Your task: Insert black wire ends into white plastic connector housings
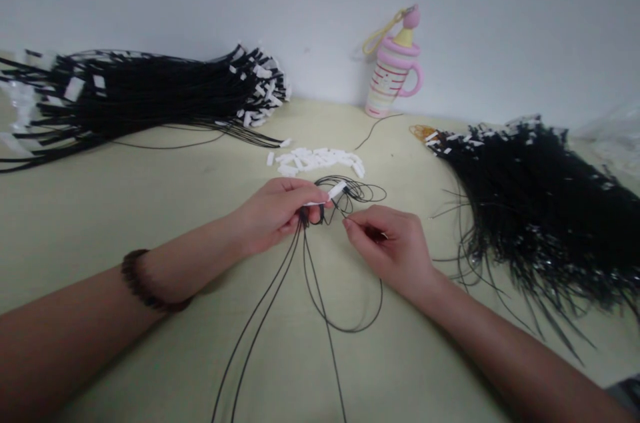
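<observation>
Left hand (280,209) pinches a white tag (337,190) and black cords (304,217) over the table (100,209), its grip hiding how many; right hand (393,243) holds one, its tip hard for me to make out. I count two dark bundles (165,93), each cut off, and one cup (389,76).

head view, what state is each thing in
Small white rectangular piece, held
Thin black cords, looped
Left hand, closed on piece and cords
Right hand, pinching a cord
Small white pieces, heaped loosely
Pink-cream mug-shaped bottle, standing
Left black cord bundle, lying
Right black cord bundle, lying, ends splayed
Dark beaded bracelet, worn
Clear plastic, crumpled
</observation>
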`<act>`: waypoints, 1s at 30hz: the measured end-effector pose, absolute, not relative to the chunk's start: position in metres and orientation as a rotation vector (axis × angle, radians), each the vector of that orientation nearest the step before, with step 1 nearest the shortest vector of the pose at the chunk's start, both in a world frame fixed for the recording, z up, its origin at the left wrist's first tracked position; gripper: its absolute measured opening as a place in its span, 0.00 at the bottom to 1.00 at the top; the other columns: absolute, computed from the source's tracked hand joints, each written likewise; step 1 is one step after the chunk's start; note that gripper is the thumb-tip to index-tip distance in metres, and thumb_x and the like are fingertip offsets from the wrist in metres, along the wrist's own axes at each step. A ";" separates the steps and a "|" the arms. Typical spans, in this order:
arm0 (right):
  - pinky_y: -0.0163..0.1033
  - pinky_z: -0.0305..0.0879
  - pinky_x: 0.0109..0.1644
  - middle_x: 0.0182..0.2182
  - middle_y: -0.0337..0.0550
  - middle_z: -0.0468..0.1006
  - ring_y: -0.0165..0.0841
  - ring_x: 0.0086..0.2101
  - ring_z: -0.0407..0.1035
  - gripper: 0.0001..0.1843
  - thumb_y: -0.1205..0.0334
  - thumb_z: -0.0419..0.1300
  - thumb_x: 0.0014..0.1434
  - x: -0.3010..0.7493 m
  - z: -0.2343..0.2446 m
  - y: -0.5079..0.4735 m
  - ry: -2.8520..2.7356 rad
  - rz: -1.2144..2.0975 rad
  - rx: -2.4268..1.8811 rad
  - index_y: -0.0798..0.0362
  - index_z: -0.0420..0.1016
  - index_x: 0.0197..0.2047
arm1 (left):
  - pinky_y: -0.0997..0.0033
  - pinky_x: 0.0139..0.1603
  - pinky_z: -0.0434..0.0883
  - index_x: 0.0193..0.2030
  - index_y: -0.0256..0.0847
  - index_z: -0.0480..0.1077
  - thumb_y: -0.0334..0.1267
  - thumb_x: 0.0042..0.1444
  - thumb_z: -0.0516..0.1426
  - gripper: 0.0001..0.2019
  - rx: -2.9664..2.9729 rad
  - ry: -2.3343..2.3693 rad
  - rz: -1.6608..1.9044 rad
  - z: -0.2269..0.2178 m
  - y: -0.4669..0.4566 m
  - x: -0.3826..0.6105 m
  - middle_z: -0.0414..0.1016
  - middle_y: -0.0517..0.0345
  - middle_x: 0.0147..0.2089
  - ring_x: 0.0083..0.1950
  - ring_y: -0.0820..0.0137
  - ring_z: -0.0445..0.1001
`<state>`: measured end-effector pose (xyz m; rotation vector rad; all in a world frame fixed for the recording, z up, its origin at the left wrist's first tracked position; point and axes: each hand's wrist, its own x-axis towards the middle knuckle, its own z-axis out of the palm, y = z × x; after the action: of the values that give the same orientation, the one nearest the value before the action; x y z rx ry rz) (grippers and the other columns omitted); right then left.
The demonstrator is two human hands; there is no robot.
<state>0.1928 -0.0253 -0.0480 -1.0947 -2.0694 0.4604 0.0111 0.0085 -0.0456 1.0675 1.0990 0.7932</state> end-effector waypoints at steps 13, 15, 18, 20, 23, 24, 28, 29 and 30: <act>0.31 0.57 0.28 0.21 0.38 0.70 0.25 0.23 0.62 0.10 0.66 0.54 0.57 0.191 -0.050 -0.024 -2.070 0.466 -1.102 0.56 0.73 0.28 | 0.79 0.15 0.45 0.21 0.37 0.68 0.38 0.49 0.57 0.09 1.146 1.111 0.781 -0.044 0.006 0.013 0.65 0.63 0.19 0.16 0.82 0.54; 0.31 0.58 0.28 0.22 0.38 0.72 0.25 0.24 0.63 0.08 0.65 0.55 0.57 0.190 -0.052 -0.025 -2.053 0.480 -1.123 0.56 0.74 0.29 | 0.79 0.15 0.45 0.21 0.37 0.68 0.38 0.49 0.57 0.09 1.147 1.108 0.780 -0.044 0.006 0.013 0.65 0.63 0.19 0.16 0.82 0.54; 0.31 0.59 0.28 0.24 0.39 0.74 0.26 0.24 0.65 0.06 0.63 0.57 0.55 0.189 -0.057 -0.025 -1.963 0.585 -1.177 0.55 0.74 0.31 | 0.79 0.15 0.45 0.21 0.37 0.68 0.37 0.48 0.57 0.09 1.143 1.108 0.784 -0.045 0.006 0.014 0.65 0.64 0.18 0.16 0.82 0.54; 0.31 0.60 0.27 0.24 0.40 0.74 0.26 0.24 0.66 0.06 0.62 0.58 0.54 0.189 -0.060 -0.024 -1.886 0.682 -1.209 0.56 0.73 0.32 | 0.79 0.15 0.45 0.21 0.37 0.68 0.37 0.48 0.57 0.09 1.142 1.112 0.786 -0.045 0.007 0.014 0.65 0.64 0.18 0.16 0.82 0.54; 0.31 0.61 0.27 0.24 0.41 0.74 0.27 0.24 0.66 0.08 0.60 0.57 0.55 0.189 -0.061 -0.022 -1.830 0.758 -1.220 0.56 0.72 0.31 | 0.79 0.15 0.46 0.21 0.37 0.68 0.37 0.48 0.57 0.09 1.154 1.107 0.789 -0.045 0.007 0.014 0.65 0.63 0.18 0.16 0.82 0.55; 0.31 0.61 0.27 0.24 0.41 0.73 0.27 0.24 0.65 0.08 0.60 0.57 0.55 0.188 -0.060 -0.022 -1.824 0.764 -1.217 0.56 0.71 0.30 | 0.79 0.15 0.46 0.21 0.37 0.69 0.37 0.48 0.57 0.09 1.159 1.105 0.788 -0.045 0.007 0.013 0.66 0.63 0.19 0.16 0.82 0.54; 0.30 0.59 0.26 0.22 0.39 0.71 0.25 0.23 0.63 0.08 0.62 0.56 0.56 0.187 -0.057 -0.022 -1.829 0.754 -1.207 0.57 0.70 0.28 | 0.79 0.16 0.46 0.23 0.37 0.70 0.37 0.49 0.57 0.08 1.175 1.087 0.786 -0.046 0.007 0.013 0.66 0.64 0.19 0.17 0.82 0.55; 0.30 0.58 0.26 0.22 0.39 0.71 0.25 0.23 0.62 0.08 0.62 0.56 0.56 0.187 -0.057 -0.022 -1.836 0.743 -1.200 0.57 0.70 0.28 | 0.79 0.16 0.47 0.23 0.37 0.70 0.37 0.49 0.57 0.08 1.183 1.081 0.789 -0.046 0.007 0.013 0.66 0.64 0.19 0.17 0.82 0.55; 0.30 0.58 0.26 0.22 0.39 0.70 0.25 0.23 0.62 0.08 0.62 0.55 0.56 0.187 -0.057 -0.022 -1.844 0.731 -1.193 0.56 0.70 0.28 | 0.79 0.17 0.47 0.22 0.37 0.70 0.38 0.49 0.57 0.08 1.194 1.075 0.791 -0.047 0.007 0.013 0.66 0.64 0.19 0.18 0.81 0.56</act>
<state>0.1872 -0.0221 -0.0569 -1.1928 -1.8437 0.7310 0.0129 0.0067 -0.0468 1.1945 1.0747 0.7913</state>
